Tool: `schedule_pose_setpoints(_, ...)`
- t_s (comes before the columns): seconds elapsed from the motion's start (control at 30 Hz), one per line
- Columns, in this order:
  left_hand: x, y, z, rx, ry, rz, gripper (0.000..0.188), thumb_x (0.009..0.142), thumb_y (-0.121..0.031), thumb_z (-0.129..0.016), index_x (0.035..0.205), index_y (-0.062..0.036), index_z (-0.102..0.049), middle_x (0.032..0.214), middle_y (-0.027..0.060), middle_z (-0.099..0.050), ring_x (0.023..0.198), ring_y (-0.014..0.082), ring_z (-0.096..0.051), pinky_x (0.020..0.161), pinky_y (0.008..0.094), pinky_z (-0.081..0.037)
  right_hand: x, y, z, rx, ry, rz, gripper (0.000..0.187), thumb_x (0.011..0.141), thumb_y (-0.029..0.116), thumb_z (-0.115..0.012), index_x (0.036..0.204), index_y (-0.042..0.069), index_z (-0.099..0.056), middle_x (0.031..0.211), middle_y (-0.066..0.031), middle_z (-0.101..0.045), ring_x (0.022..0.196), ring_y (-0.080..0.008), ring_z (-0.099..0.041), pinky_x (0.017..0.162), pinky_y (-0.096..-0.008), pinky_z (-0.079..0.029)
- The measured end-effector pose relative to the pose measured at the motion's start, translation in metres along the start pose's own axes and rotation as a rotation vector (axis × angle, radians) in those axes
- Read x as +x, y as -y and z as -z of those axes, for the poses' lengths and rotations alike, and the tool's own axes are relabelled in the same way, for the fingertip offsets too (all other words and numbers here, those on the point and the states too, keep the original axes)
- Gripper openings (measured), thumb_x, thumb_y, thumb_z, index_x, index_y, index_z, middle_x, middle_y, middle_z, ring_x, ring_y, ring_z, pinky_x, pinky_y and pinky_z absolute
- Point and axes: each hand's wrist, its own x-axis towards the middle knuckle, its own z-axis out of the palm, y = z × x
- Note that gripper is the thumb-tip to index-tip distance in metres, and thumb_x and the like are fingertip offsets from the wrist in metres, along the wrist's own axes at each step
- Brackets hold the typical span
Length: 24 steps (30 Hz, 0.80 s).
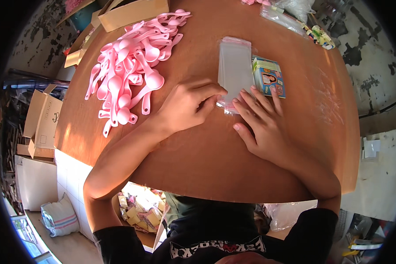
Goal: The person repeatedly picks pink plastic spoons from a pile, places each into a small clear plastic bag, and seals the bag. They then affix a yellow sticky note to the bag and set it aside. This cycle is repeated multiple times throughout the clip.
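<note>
Warm sunlight falls bright on the surface (207, 158), the rim bends fisheye-wise into black corners, focus stays sharp.

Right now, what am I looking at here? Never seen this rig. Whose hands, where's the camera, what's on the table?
There is no machine: a person works with bare hands, filmed by a wide fisheye camera on their head looking down, so edges bend. The left hand and right hand both rest on the near end of a stack of clear plastic sleeves on a round brown table. Whether either pinches a sleeve is unclear. A stack of printed cards lies just right of the sleeves, and a pile of pink plastic spoons lies to the left.
</note>
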Motion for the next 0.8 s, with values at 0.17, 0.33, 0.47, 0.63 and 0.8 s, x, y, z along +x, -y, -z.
schedule_pose_setpoints(0.17,-0.002,0.000,0.004,0.014,0.049,-0.006,0.019,0.079,0.002,-0.063,0.096,-0.0019,-0.069,0.093,0.0111,-0.067,0.081,0.0315,-0.065,0.071,0.0408,-0.054,0.001,0.000,-0.002,0.011,0.065,-0.037,0.049,0.091,0.033,-0.061,0.123,-0.004,-0.059,0.131,-0.0195,-0.057,0.130,-0.0351,-0.046,0.112,-0.0604,-0.020)
schedule_pose_setpoints(0.33,-0.003,-0.003,0.002,0.008,0.089,0.031,0.025,0.076,0.005,-0.065,0.099,-0.0029,-0.070,0.098,0.0120,-0.067,0.084,0.0295,-0.066,0.072,0.0379,-0.054,0.002,0.000,0.000,0.005,0.064,-0.034,0.051,0.091,0.033,-0.061,0.126,-0.004,-0.057,0.132,-0.0188,-0.057,0.130,-0.0351,-0.046,0.111,-0.0610,-0.020)
schedule_pose_setpoints(0.47,-0.002,-0.003,0.003,0.055,0.108,-0.015,0.026,0.076,0.005,-0.065,0.101,-0.0030,-0.070,0.102,0.0125,-0.066,0.088,0.0296,-0.067,0.072,0.0374,-0.055,0.004,0.002,0.002,0.026,0.050,-0.038,0.046,0.091,0.032,-0.062,0.124,0.000,-0.060,0.130,-0.0178,-0.058,0.129,-0.0346,-0.047,0.111,-0.0617,-0.020)
schedule_pose_setpoints(0.63,-0.002,-0.004,0.002,0.043,0.097,0.007,0.026,0.076,0.006,-0.066,0.100,-0.0031,-0.070,0.102,0.0123,-0.066,0.088,0.0302,-0.066,0.073,0.0376,-0.055,-0.003,-0.002,-0.005,0.030,-0.046,-0.019,0.034,0.088,0.028,-0.065,0.113,0.004,-0.067,0.127,-0.0122,-0.060,0.126,-0.0320,-0.049,0.111,-0.0598,-0.023)
schedule_pose_setpoints(0.8,-0.003,-0.003,0.000,0.050,0.089,-0.004,0.023,0.076,0.003,-0.064,0.098,-0.0036,-0.070,0.100,0.0103,-0.066,0.088,0.0296,-0.066,0.075,0.0382,-0.055,-0.004,-0.004,-0.009,0.033,-0.118,0.000,0.022,0.084,0.019,-0.070,0.103,0.008,-0.071,0.117,-0.0057,-0.063,0.119,-0.0285,-0.053,0.108,-0.0556,-0.028)
